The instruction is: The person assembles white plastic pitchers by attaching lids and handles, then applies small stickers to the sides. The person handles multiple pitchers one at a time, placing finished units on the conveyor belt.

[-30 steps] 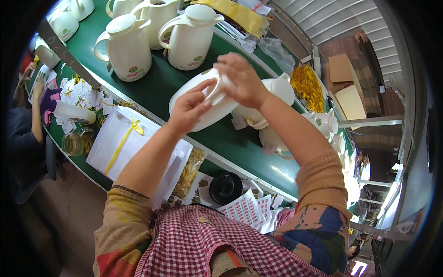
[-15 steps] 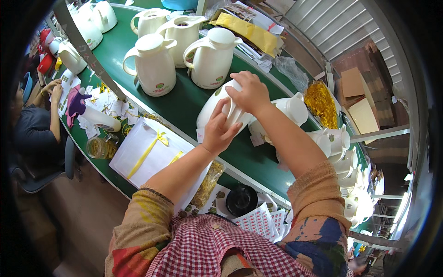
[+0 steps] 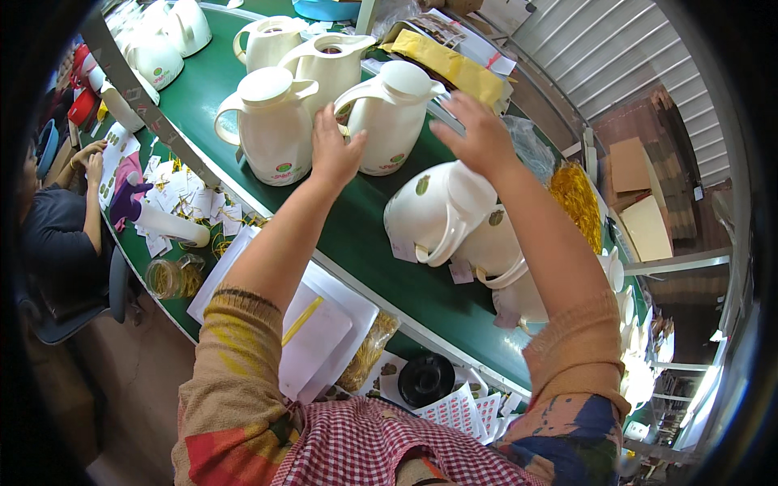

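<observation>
White jugs (image 3: 275,134) on green worktable (image 3: 365,219); cardboard (image 3: 632,168) right.

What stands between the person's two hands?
In the head view, a lidded white jug stands between the left hand and the right hand; whether the left touches its handle is unclear.
</observation>
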`<action>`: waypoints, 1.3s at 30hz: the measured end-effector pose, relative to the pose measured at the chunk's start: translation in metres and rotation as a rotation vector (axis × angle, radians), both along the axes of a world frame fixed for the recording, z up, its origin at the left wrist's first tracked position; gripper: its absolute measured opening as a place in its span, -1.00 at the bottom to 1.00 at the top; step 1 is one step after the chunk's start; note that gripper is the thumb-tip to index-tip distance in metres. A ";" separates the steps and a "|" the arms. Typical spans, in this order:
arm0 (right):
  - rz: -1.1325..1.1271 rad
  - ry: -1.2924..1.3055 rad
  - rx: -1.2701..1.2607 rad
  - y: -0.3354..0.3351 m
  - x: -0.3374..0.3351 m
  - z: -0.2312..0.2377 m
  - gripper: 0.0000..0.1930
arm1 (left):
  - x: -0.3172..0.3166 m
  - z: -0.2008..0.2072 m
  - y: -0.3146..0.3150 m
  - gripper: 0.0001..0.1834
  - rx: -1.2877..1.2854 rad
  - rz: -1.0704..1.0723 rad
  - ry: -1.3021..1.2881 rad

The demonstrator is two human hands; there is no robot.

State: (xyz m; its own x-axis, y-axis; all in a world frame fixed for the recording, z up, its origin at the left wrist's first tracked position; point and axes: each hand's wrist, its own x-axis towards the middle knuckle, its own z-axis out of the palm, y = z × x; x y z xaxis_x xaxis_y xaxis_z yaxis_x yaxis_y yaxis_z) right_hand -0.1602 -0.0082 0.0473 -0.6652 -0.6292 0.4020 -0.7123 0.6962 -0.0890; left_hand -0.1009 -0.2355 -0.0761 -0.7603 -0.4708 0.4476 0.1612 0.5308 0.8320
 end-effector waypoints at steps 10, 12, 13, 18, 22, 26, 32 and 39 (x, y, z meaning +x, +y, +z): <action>-0.017 -0.404 0.107 -0.077 -0.091 -0.015 -0.08 | -0.033 -0.031 -0.015 -0.50 0.246 -0.299 -0.136; 0.056 -0.427 0.110 -0.063 -0.086 -0.014 -0.09 | -0.015 -0.024 0.005 -0.38 0.310 -0.430 -0.259; 0.126 -0.419 0.119 -0.065 -0.080 -0.011 -0.13 | -0.011 -0.027 0.012 -0.31 0.270 -0.392 -0.183; 0.218 -0.230 0.266 -0.063 -0.067 -0.002 -0.22 | -0.002 -0.025 0.031 -0.12 0.235 -0.328 -0.156; 0.186 -0.220 0.267 -0.065 -0.069 -0.010 -0.23 | -0.002 -0.020 0.026 -0.14 0.173 -0.301 -0.129; 0.131 -0.057 0.275 -0.065 -0.067 -0.024 -0.25 | 0.000 -0.012 0.028 -0.19 0.163 -0.323 -0.230; -0.327 -0.232 0.411 -0.107 -0.034 -0.008 -0.15 | 0.004 -0.015 0.028 -0.17 0.096 -0.252 -0.225; -0.053 -0.468 0.154 -0.062 -0.089 0.000 -0.12 | 0.000 -0.017 0.035 -0.17 0.071 -0.256 -0.169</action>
